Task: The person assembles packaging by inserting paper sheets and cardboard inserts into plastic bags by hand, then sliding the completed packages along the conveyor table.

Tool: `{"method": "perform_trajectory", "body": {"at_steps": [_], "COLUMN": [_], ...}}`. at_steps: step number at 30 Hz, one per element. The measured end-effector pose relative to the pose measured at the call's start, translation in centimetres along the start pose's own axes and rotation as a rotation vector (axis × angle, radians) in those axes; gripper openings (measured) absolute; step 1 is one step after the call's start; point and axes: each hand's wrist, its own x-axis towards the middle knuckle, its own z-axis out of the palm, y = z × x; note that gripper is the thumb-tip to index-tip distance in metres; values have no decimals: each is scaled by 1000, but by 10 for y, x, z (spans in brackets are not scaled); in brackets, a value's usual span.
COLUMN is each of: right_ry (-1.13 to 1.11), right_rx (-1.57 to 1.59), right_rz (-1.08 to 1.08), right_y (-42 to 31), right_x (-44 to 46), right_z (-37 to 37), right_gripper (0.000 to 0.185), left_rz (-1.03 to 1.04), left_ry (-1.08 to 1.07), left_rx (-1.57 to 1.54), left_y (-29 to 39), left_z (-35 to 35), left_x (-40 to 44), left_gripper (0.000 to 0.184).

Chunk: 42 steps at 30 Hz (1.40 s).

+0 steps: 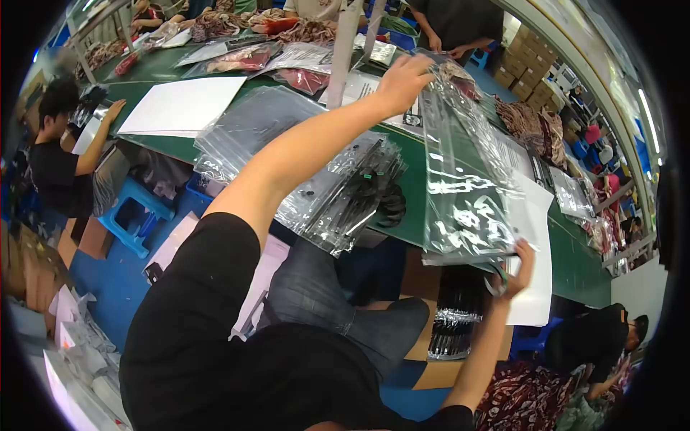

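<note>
A long clear plastic bag (460,183) is stretched over the table between my two hands, with bright glare on its near half. My left hand (405,85) reaches across to the far end of the bag, its fingers closed at the edge and slightly blurred. At the near corner, my right hand (519,271) pinches the bag's edge. A dark loop (494,281), perhaps a handle, shows by its fingers; what it belongs to I cannot make out. Under my left arm lies a pile of clear bags (330,190) with black strips.
White sheets (535,244) lie beneath my right hand, and another white sheet (183,106) lies at left on the green table (586,262). A white post (343,54) rises at the table's middle. An open carton (424,287) stands below the edge. Several people work around.
</note>
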Motion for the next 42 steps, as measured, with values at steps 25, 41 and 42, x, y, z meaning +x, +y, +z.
{"method": "perform_trajectory", "body": {"at_steps": [25,41,42], "right_ry": [-425,-464,-471], "right_rx": [-322,289,283], "right_rz": [374,760,765], "right_y": [-21,-35,-27], "right_x": [-69,-17,-26], "right_z": [74,22,32], "right_gripper": [27,22,22], "left_rz": [-774,-312,-336], "left_ry": [-1179,-854,-833], "left_rx": [-191,-82,-140], "left_y": [187,344,344], "left_z": [138,53,53], "left_x": [-39,-82,-85], "left_gripper": [44,52,54]}}
